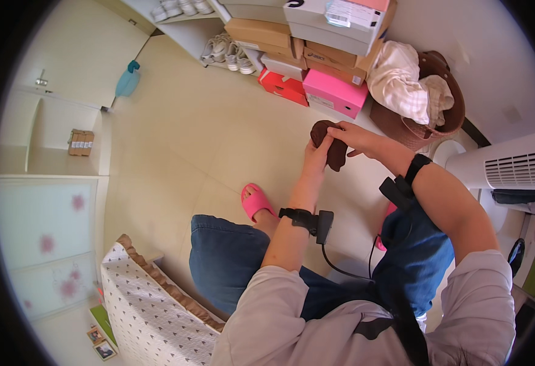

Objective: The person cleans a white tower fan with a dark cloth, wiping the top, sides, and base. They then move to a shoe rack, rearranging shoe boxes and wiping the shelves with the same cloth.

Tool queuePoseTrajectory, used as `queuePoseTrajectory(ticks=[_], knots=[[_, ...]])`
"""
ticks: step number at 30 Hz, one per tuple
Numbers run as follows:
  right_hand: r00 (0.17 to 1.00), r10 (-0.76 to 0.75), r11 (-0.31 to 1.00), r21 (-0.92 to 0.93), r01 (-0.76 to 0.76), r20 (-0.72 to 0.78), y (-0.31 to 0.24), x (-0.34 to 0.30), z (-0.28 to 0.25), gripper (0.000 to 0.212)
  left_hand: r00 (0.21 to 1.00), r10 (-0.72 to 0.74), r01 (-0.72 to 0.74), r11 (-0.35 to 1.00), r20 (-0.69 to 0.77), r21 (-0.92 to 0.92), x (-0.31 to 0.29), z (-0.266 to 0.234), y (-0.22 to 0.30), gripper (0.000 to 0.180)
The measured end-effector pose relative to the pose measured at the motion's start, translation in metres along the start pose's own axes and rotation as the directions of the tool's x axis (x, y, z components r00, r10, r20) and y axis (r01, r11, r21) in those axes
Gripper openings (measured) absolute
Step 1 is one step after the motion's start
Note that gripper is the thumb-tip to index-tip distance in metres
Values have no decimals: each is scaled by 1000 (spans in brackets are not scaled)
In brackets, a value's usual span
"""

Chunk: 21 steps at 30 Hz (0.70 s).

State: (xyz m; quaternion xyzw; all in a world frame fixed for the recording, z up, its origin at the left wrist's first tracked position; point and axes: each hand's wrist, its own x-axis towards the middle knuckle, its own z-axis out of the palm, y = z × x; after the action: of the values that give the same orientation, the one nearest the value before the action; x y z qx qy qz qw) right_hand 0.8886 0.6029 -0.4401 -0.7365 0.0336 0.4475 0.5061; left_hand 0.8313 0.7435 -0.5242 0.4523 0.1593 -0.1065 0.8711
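Note:
Out in front of me, above the floor, both my hands grip a dark brown bundle (337, 157) that looks like soft folded cloth, perhaps a rolled pair of socks. My left hand (320, 152) is closed around its near left side, thumb laid across it. From the right, my right hand (358, 138) pinches its upper part, with the thumb and fingers on either side. One end of the bundle hangs down between the hands. Part of it is hidden behind my fingers.
Stacked shoe boxes, among them a pink box (336, 93) and a red box (283, 87), stand beside a shoe shelf (185, 30). A brown basket (395, 122) holds pale cloth. A white fan (511, 161) is at right, a patterned bed cover (151, 293) at lower left.

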Motion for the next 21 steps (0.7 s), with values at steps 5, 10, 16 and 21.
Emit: queuePoseTrajectory(ticks=[5, 10, 16, 21], knots=[[1000, -22, 994, 107, 22, -1, -10, 4, 12, 64, 999, 50, -49, 997, -9, 52, -4, 0, 15, 51], [990, -85, 941, 318, 117, -113, -22, 7, 31, 52, 969, 111, -181, 928, 221, 325, -22, 5, 43, 51], [944, -191, 833, 463, 301, -270, -7, 41, 12, 35, 931, -118, -107, 815, 344, 569, -18, 2, 106, 53], [898, -103, 830, 461, 315, -428, -37, 25, 37, 28, 977, -70, -55, 832, 202, 553, -35, -27, 139, 51]])
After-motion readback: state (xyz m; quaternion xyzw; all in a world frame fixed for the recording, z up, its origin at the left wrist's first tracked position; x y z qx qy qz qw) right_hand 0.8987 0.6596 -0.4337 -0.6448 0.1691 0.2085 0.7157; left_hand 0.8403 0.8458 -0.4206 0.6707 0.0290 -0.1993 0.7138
